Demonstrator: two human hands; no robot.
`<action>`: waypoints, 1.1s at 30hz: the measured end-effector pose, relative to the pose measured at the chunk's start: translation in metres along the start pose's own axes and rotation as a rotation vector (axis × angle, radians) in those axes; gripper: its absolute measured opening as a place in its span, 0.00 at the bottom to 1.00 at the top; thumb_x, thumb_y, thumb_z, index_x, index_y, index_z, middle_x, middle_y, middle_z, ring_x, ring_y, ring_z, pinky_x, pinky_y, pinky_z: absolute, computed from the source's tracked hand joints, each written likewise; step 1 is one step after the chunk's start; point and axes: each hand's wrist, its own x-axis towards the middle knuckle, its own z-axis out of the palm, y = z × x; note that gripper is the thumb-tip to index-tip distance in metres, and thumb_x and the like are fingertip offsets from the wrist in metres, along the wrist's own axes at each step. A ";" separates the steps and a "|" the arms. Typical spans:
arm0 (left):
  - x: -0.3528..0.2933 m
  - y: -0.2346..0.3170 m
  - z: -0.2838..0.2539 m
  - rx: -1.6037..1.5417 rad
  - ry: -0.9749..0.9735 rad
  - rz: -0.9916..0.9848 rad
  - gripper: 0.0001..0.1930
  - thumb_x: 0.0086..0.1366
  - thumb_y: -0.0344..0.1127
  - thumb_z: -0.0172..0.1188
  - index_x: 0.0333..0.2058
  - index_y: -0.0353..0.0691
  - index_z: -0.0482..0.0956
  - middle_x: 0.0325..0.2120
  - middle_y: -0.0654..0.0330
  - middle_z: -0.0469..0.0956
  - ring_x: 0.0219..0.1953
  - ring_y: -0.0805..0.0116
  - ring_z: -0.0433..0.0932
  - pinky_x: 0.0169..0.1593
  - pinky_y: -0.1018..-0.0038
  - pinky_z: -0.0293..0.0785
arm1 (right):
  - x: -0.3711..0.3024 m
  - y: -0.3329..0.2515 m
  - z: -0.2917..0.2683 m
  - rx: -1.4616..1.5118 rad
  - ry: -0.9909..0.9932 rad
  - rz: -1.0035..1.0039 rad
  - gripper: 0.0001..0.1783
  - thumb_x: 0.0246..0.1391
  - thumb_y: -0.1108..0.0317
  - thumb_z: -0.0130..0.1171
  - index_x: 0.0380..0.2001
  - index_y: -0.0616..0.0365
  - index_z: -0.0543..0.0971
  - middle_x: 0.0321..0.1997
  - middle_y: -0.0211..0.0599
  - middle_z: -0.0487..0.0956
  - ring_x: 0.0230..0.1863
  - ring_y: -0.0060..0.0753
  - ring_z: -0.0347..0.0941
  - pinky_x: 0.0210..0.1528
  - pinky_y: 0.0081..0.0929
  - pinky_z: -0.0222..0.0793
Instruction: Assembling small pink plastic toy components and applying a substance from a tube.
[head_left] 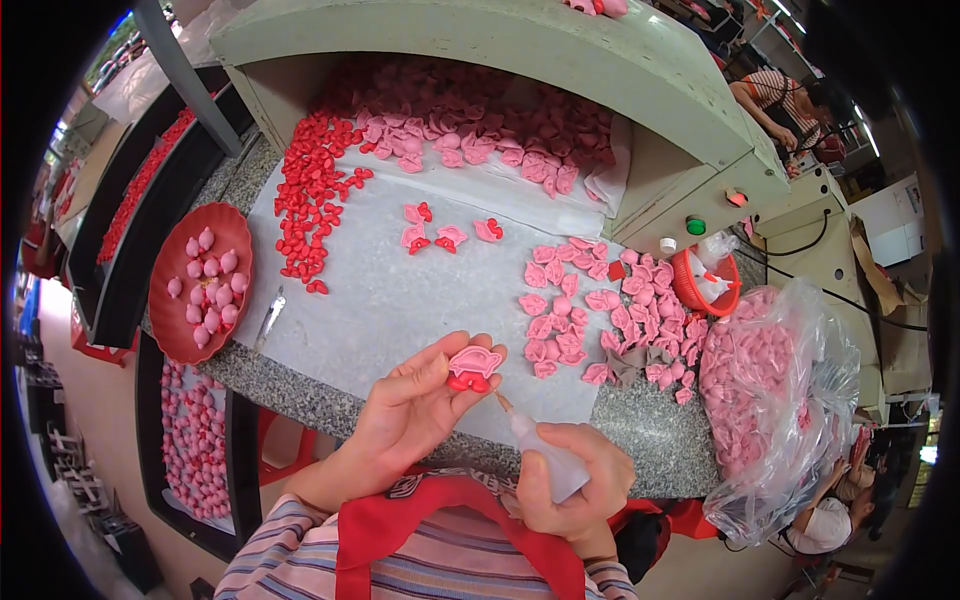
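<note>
Step in hand, as I judge it: dispensing from a bottle onto a small part, probably glue. The pink piece with a red bow [474, 362] is in my left hand [413, 408], over the near edge of the white sheet [370, 285], right of that edge's midpoint. Left thumb and fingertips are clamped on it, pink side farther from me, red nearer. Right hand [588, 482]: fingers wrapped round the squeeze bottle [566, 470], nozzle pointing up-left, its tip just beside my left fingertips. Contact between tip and fingers or piece: cannot tell.

Next move, my judgement: calls for a steady left pinch, the tip brought onto the pink part, and a light squeeze.

Counts:
- Piece in hand: 1. Bottle in hand: 1.
- Bowed pieces [450, 237] lying on the sheet, towards its far edge: 4; three clustered, one apart to the right.
- Loose red bows [308, 205], along the sheet's left edge: dozens, overlapping; no exact count.
- Loose pink pieces [540, 327], along the right edge and spilling onto the granite counter [655, 455]: dozens, likewise.
- Slim metal tool [270, 318], near the left edge: 1.
- Red scalloped bowl [165, 318], at the counter's left edge: 1, with roughly fifteen pink balls [211, 291].
- Clear bag [815, 365] of pink pieces, at the counter's right end: 1.
</note>
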 end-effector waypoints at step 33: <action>-0.005 0.001 0.003 0.038 -0.001 0.001 0.14 0.61 0.29 0.49 0.46 0.34 0.70 0.50 0.51 0.65 0.57 0.55 0.60 0.59 0.65 0.60 | 0.002 -0.010 -0.001 0.030 -0.033 -0.028 0.16 0.31 0.76 0.60 0.30 0.64 0.73 0.20 0.38 0.76 0.11 0.28 0.68 0.14 0.19 0.62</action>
